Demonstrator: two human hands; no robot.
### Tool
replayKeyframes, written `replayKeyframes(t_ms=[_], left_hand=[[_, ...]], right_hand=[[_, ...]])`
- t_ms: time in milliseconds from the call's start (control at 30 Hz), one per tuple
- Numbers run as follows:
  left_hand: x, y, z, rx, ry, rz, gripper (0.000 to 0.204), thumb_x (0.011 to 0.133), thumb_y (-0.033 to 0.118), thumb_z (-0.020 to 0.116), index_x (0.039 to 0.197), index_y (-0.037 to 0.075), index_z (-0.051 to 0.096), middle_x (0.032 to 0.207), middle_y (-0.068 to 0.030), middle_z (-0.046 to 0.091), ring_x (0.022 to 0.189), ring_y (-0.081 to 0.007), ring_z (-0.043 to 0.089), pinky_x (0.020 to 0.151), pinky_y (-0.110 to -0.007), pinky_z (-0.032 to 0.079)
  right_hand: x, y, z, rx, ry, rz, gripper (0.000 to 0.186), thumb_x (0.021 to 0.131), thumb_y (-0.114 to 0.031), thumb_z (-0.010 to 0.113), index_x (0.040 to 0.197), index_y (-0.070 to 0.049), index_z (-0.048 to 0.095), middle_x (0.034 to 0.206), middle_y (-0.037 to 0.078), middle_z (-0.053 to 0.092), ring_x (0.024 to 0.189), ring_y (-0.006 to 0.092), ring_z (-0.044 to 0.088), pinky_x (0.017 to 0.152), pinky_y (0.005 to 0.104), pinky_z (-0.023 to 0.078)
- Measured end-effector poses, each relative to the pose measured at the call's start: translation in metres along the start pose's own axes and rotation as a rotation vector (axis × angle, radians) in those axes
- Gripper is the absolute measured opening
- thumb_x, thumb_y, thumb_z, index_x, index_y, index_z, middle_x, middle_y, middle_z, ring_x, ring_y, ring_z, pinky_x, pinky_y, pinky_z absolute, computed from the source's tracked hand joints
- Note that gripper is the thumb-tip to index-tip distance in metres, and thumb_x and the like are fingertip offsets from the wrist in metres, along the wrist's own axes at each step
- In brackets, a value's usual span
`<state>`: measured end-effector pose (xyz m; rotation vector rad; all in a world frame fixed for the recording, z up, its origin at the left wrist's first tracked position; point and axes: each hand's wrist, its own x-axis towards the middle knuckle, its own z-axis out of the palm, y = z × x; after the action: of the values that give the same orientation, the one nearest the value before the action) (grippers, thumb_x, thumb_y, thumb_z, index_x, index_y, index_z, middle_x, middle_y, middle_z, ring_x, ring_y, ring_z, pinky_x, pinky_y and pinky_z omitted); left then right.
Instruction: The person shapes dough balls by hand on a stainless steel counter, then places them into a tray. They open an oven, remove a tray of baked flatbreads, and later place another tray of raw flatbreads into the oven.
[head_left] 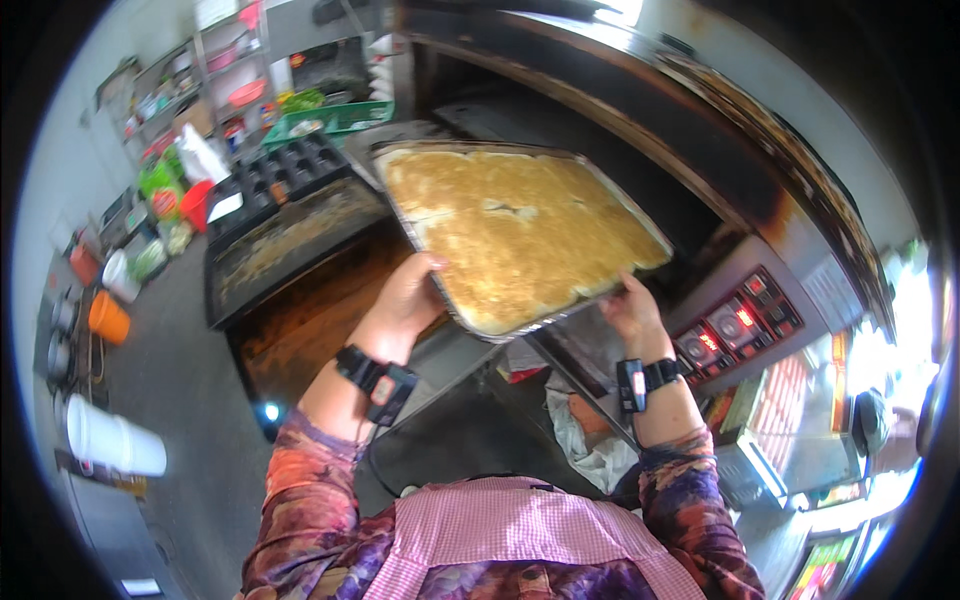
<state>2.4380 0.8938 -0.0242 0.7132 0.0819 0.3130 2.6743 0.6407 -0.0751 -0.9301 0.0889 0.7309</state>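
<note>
Between my two hands is a large rectangular baking tray [408, 222] filled with a golden-brown baked sheet [510, 225], its top slightly cracked in the middle. My left hand [412, 292] grips the tray's near left edge, with the thumb on the rim and the other fingers hidden beneath. At the near right corner, my right hand [632, 308] holds the rim in the same way. The tray is tilted and held in front of the dark oven opening [570, 110]. Both wrists carry black strapped devices.
An oven control panel [735, 325] with red lit displays is at the right. Left of the tray stand a dark moulded pan [275, 185] and a worn baking tray [295, 240] on a rack. A green crate [335, 122], white buckets [115, 440] and an orange bucket [108, 318] are farther left.
</note>
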Motion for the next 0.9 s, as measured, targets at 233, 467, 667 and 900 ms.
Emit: replayKeyframes(t_ms=[233,467,667,900], left_hand=[[0.089,-0.056,0.063,0.301,0.171,-0.048,0.041,0.088,0.012,0.055,0.124,-0.005,0.045,0.119,-0.0155,0.056,0.107,-0.0267,0.056,0.094,-0.041,0.044],[0.205,-0.122,0.083,0.432,0.151,-0.322,0.032,0.09,0.014,0.056,0.118,0.001,0.05,0.11,-0.0098,0.058,0.094,-0.023,0.057,0.081,-0.039,0.047],[0.334,-0.187,0.103,0.3,0.273,-0.432,0.026,0.09,0.008,0.052,0.115,0.006,0.048,0.11,-0.0095,0.055,0.098,-0.025,0.053,0.084,-0.042,0.046],[0.425,-0.265,0.112,0.087,0.193,-0.389,0.023,0.089,-0.002,0.042,0.111,-0.007,0.041,0.116,-0.0232,0.045,0.108,-0.0374,0.047,0.101,-0.053,0.038]], right_hand=[[-0.023,-0.088,-0.063,-0.225,-0.237,0.044,0.048,0.091,-0.015,0.053,0.129,0.004,0.032,0.112,0.023,0.054,0.098,0.0349,0.06,0.083,0.0438,0.052],[-0.063,-0.14,-0.121,-0.229,-0.132,-0.047,0.047,0.09,-0.011,0.051,0.132,0.002,0.035,0.109,0.021,0.058,0.092,0.0295,0.062,0.079,0.0395,0.053],[-0.089,-0.157,-0.171,-0.113,0.046,-0.117,0.036,0.091,-0.007,0.049,0.126,0.0,0.044,0.104,0.019,0.062,0.088,0.0277,0.064,0.077,0.0381,0.054],[-0.11,-0.148,-0.197,-0.026,0.152,-0.166,0.033,0.091,-0.006,0.049,0.123,0.001,0.045,0.102,0.018,0.063,0.087,0.0284,0.065,0.076,0.0387,0.054]])
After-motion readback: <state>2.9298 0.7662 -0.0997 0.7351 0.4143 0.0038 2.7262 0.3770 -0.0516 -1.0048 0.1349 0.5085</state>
